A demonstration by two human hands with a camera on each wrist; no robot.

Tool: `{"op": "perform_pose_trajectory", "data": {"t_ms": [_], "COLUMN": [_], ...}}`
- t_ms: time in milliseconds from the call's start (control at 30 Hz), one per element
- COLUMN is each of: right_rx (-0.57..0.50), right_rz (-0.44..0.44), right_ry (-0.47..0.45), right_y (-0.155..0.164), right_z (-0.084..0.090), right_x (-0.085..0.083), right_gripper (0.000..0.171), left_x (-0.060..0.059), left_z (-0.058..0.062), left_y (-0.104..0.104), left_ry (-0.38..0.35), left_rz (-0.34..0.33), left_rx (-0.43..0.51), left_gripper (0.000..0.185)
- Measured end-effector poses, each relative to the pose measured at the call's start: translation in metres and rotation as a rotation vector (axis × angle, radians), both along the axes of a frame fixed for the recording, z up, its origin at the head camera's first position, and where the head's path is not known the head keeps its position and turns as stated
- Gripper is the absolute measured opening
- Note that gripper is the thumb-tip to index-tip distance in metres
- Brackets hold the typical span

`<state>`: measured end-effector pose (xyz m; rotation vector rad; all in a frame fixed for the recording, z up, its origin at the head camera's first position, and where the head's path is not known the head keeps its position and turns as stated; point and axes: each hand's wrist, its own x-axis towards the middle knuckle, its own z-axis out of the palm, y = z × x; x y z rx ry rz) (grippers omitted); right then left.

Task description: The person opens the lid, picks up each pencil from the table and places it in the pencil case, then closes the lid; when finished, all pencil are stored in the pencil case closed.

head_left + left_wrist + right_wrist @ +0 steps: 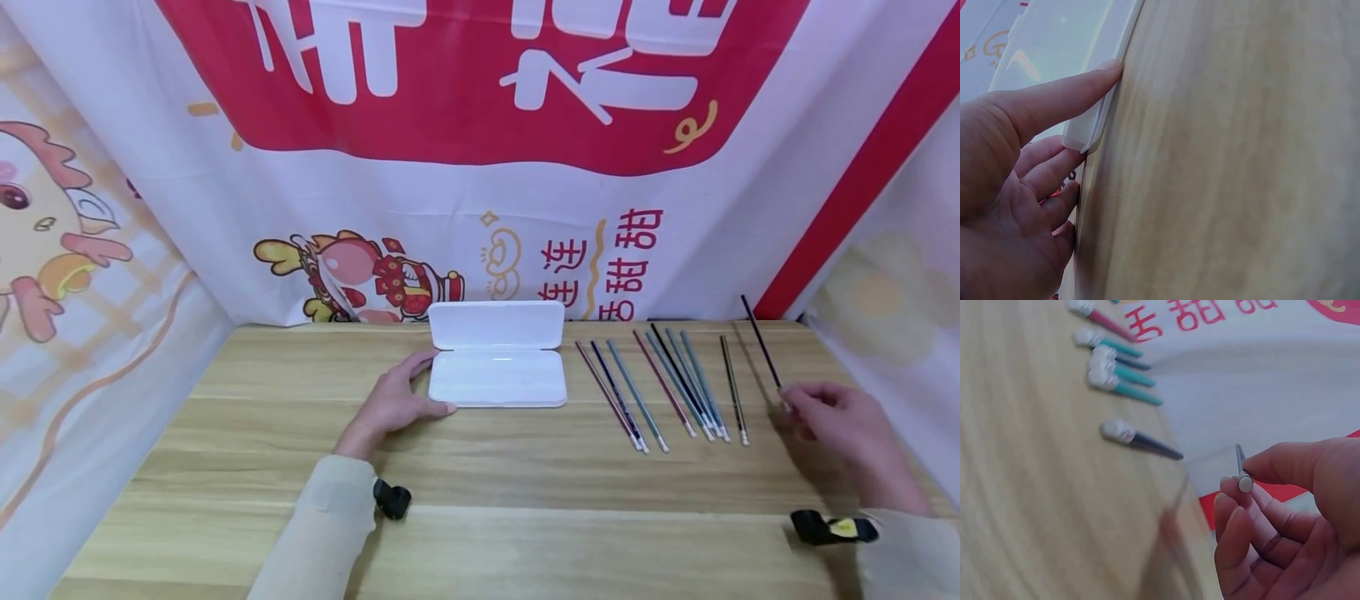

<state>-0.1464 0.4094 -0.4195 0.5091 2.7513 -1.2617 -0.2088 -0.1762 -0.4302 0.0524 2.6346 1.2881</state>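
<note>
A white pencil case (498, 379) lies on the table with its lid (497, 325) raised, and its inside looks bare. At the case's left end my left hand (396, 398) grips it, the thumb (1079, 94) along the front edge and the fingers round the side. Off to the right, my right hand (843, 421) pinches a dark pencil (761, 342) near its white eraser end (1245, 482) between thumb and fingers. The pencil points up and away, raised over the table, and casts a shadow.
Several pencils lie between the case and my right hand, among them a red one (663, 383), a teal one (637, 396) and a dark one (733, 390). Their eraser ends face me. Behind the wooden table (525, 542) hangs a printed cloth (480, 225).
</note>
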Motion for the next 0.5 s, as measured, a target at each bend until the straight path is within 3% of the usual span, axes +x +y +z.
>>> {"op": "perform_pose_trajectory", "data": {"t_ms": [333,500], "right_rx": [-0.060,-0.083], "right_rz": [0.088,0.157], "right_ry": [0.123,0.195], "right_y": [-0.023,-0.034], "right_z": [0.018,0.022], "right_x": [0.003,0.003], "right_gripper": [0.053,0.040], "left_x": [0.001,0.000], "left_z": [0.003,0.002], "left_y": [0.000,0.001], "left_ry": [-0.006,-0.004], "left_rz": [-0.004,-0.004], "left_rx": [-0.014,-0.009], "left_gripper": [0.091,0.091]}}
